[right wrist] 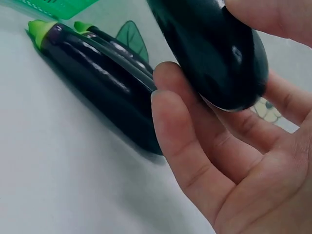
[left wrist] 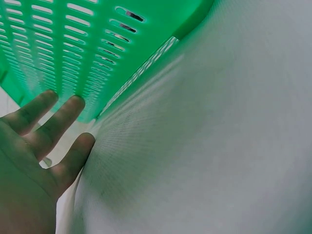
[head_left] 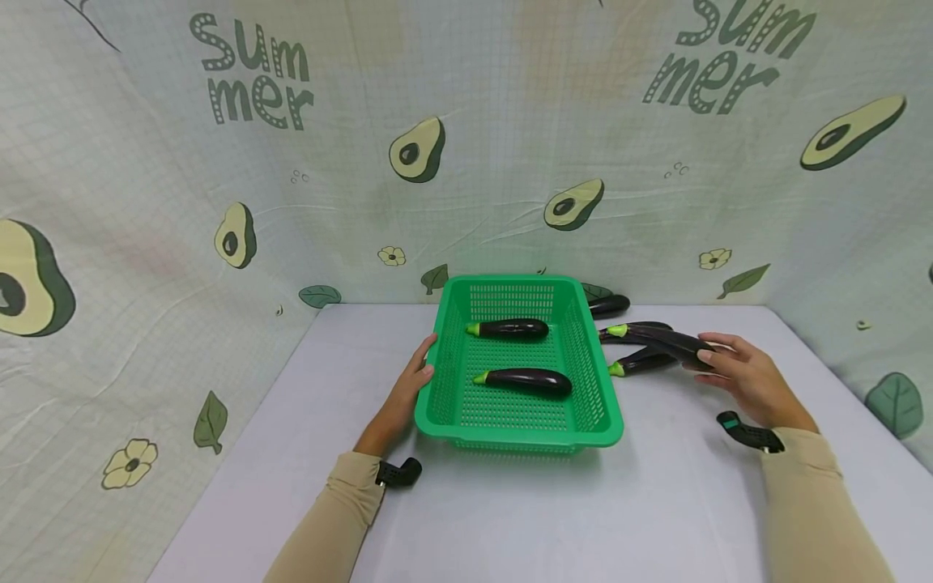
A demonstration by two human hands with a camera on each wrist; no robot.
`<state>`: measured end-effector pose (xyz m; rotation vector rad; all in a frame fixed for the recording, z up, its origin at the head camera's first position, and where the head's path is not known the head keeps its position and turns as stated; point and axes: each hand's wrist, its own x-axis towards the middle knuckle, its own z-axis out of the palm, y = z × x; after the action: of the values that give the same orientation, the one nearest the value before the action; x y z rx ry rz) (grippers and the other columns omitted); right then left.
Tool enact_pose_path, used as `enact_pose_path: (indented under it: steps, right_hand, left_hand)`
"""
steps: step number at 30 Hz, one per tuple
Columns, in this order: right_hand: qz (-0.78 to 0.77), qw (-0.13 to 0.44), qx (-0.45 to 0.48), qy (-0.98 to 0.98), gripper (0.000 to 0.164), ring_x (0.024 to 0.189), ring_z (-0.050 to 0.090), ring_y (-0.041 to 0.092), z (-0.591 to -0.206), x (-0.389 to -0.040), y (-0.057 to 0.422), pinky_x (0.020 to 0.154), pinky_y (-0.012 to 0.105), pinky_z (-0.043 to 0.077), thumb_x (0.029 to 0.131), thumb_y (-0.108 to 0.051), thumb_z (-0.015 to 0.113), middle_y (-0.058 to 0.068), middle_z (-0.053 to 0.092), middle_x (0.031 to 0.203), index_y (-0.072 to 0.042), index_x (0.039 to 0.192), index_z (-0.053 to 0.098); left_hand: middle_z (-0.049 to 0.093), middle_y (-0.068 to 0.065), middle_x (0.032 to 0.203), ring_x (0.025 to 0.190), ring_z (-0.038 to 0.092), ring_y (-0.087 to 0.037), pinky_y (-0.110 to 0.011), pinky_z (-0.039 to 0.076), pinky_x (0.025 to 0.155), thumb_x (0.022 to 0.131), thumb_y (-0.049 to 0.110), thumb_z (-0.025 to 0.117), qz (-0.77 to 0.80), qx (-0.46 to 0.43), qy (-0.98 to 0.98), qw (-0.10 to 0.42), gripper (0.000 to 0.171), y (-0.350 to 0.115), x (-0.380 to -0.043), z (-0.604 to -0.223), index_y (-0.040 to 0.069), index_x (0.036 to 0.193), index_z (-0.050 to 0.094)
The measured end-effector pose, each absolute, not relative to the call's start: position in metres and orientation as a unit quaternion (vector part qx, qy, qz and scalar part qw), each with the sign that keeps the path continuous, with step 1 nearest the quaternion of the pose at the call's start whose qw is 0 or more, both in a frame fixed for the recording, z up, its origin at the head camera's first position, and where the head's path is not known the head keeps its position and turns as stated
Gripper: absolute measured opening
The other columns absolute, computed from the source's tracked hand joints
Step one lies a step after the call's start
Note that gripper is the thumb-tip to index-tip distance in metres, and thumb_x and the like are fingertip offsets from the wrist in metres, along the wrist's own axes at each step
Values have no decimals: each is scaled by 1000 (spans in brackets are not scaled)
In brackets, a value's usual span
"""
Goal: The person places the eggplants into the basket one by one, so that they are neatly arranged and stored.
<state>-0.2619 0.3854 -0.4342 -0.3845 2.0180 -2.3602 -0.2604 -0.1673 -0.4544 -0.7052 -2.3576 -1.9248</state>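
My right hand (head_left: 739,372) grips the blunt end of a dark purple eggplant (head_left: 670,342), whose green stem end points left. In the right wrist view, the thumb lies over this held eggplant (right wrist: 214,53), with fingers curled beneath. Below it lie more eggplants, one with a green cap (right wrist: 92,73) close to my fingertips. My left hand (head_left: 401,398) is at the left side of a green plastic basket (head_left: 608,417). Seen from the left wrist, its fairly straight fingers (left wrist: 58,122) reach up to the slotted basket wall (left wrist: 97,29). Two eggplants, an upper one (head_left: 513,329) and a lower one (head_left: 530,381), lie inside the basket.
Another eggplant (head_left: 611,305) lies behind the basket's right back corner, partly hidden by it. A white cloth covers the table (head_left: 510,518). A printed curtain (head_left: 496,162) with avocados and leaves hangs behind and along the sides.
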Motion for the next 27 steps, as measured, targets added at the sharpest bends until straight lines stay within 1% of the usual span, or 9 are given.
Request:
enact_pose_path:
  steps: [2, 5, 8, 11, 14, 18, 22, 27]
  right_hand:
    - [-748, 10, -120, 653, 34, 96, 72, 19, -434, -264, 383, 79, 31, 57, 101, 1, 56, -2, 57, 122, -9, 133, 58]
    - [-745, 14, -123, 655, 35, 98, 71, 17, -434, -266, 380, 80, 32, 57, 101, -1, 57, -3, 55, 124, -10, 135, 61]
    - [-752, 16, -133, 645, 32, 98, 70, 18, -432, -267, 377, 81, 33, 57, 101, 1, 54, -1, 57, 123, -7, 131, 62]
    - [-773, 20, -149, 616, 31, 98, 71, 23, -430, -267, 375, 82, 36, 57, 101, 6, 50, 3, 58, 122, -5, 128, 62]
    - [-788, 24, -156, 595, 31, 98, 71, 27, -427, -267, 371, 83, 37, 57, 101, 8, 49, 5, 58, 121, -4, 126, 62]
    - [-779, 19, -141, 611, 28, 97, 72, 25, -424, -269, 365, 81, 36, 57, 100, 7, 52, 3, 61, 118, -6, 123, 62]
    - [-764, 15, -130, 632, 25, 96, 72, 23, -422, -271, 359, 80, 35, 57, 100, 3, 55, 2, 61, 117, -7, 123, 59]
    - [-767, 13, -137, 627, 23, 99, 71, 21, -417, -270, 352, 81, 34, 57, 101, 2, 53, 4, 57, 120, -5, 123, 57]
  left_hand:
    - [9, -8, 167, 151, 8, -28, -58, 10, 116, 107, 28, 33, -615, -226, -755, 9, 58, -167, -260, -454, 19, 162, 16]
    - [9, -9, 167, 151, 8, -28, -58, 9, 116, 108, 27, 33, -615, -228, -755, 10, 58, -167, -261, -454, 18, 162, 16]
    - [9, -9, 167, 151, 8, -28, -58, 9, 116, 108, 26, 33, -614, -229, -756, 11, 58, -167, -261, -453, 18, 162, 16]
    - [10, -9, 167, 151, 9, -28, -58, 10, 116, 108, 27, 33, -613, -227, -757, 12, 58, -167, -261, -454, 18, 162, 16]
    - [10, -9, 167, 151, 9, -28, -59, 11, 116, 107, 29, 34, -612, -224, -758, 12, 59, -167, -261, -454, 19, 162, 16]
    - [10, -8, 167, 151, 9, -29, -60, 11, 116, 107, 30, 34, -610, -219, -761, 12, 59, -167, -261, -455, 20, 163, 16]
    - [10, -8, 167, 151, 7, -28, -59, 9, 116, 107, 29, 33, -610, -220, -761, 14, 59, -167, -261, -454, 19, 162, 16]
    - [9, -10, 167, 151, 7, -30, -59, 8, 116, 108, 25, 33, -614, -229, -755, 11, 58, -167, -262, -455, 17, 162, 16]
